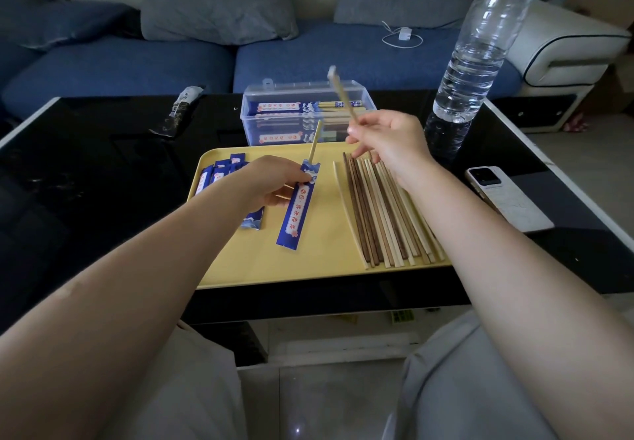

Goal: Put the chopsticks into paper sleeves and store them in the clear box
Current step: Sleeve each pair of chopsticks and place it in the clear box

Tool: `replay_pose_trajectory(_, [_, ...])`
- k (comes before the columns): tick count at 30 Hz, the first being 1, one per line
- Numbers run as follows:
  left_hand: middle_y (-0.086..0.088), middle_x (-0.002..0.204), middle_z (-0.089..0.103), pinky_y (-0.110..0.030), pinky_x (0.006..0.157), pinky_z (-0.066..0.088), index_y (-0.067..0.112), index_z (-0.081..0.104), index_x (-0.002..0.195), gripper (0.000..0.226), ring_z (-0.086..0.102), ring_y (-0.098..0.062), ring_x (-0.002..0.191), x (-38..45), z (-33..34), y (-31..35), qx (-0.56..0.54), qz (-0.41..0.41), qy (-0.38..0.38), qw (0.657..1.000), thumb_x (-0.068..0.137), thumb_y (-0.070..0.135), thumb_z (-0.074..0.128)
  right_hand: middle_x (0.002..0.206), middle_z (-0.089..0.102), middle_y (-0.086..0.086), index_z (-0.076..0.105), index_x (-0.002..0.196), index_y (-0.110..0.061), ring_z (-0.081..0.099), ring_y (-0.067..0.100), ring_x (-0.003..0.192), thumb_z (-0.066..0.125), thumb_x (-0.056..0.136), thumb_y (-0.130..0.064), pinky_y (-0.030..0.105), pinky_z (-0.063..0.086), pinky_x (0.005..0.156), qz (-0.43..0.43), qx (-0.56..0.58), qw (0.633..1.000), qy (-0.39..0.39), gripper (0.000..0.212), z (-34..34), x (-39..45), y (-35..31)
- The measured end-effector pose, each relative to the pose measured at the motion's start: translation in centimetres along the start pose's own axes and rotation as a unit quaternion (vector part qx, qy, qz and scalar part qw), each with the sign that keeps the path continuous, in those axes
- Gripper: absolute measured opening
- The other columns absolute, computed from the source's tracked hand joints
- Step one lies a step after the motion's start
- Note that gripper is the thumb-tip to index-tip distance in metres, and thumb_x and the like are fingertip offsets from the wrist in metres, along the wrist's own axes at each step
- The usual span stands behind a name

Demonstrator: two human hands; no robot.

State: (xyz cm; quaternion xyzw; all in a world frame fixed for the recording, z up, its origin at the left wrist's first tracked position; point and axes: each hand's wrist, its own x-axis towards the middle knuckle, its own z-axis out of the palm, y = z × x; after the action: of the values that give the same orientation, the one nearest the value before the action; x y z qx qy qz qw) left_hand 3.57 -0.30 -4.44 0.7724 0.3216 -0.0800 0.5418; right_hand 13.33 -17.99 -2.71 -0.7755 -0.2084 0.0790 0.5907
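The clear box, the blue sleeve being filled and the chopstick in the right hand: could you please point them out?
clear box (pixel 250 120): head view, front wall near left corner.
blue sleeve (pixel 296 213): head view, printed middle.
raised chopstick (pixel 344 98): head view, mid-shaft above the fingers.

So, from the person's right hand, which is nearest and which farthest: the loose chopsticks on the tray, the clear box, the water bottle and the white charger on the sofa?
Going by the head view:
1. Loose chopsticks, right under the right hand, on the yellow tray.
2. Clear box on the left and water bottle on the right: too close to call.
3. White charger, far back on the sofa.
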Motion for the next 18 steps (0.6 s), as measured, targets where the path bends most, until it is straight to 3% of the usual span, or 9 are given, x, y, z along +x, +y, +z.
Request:
replay_pose_trajectory(4, [-0.008,0.111,0.069,-0.034,0.086,0.055,0.012,0.057,0.122,0.036,0.065,-0.022,0.107,0.3,-0.1,-0.2,0.008,0.001,-0.012,1.000,0.092,0.027,0.070,0.073,0.066,0.001,0.072,0.095,-0.020,0.058,0.009,0.058,0.072,0.094,-0.020,0.019,0.047,0.052,0.007,0.091,0.995,0.038,0.002,-0.3,0.5,-0.1])
replay_pose_trajectory(9, [-0.007,0.112,0.070,-0.038,0.094,0.055,0.014,0.061,0.119,0.036,0.065,-0.023,0.107,0.5,-0.1,-0.4,0.016,0.008,-0.037,0.999,0.087,0.025,0.074,0.076,0.068,0.007,0.072,0.101,-0.002,0.065,0.016,0.066,0.066,0.097,-0.013,0.026,0.054,0.062,0.059,0.214,0.974,0.035,0.013,-0.5,1.3,0.4])
replay_pose_trajectory(18, [-0.006,0.109,0.071,-0.041,0.097,0.054,0.012,0.061,0.119,0.039,0.066,-0.024,0.106,0.8,0.0,-0.4,0.015,0.014,-0.045,0.999,0.084,0.022,0.075,0.075,0.066,0.007,0.072,0.095,-0.006,0.067,0.017,0.066,0.062,0.099,-0.010,0.028,0.057,0.067,0.078,0.176,0.981,0.029,0.012,-0.5,1.7,1.0])
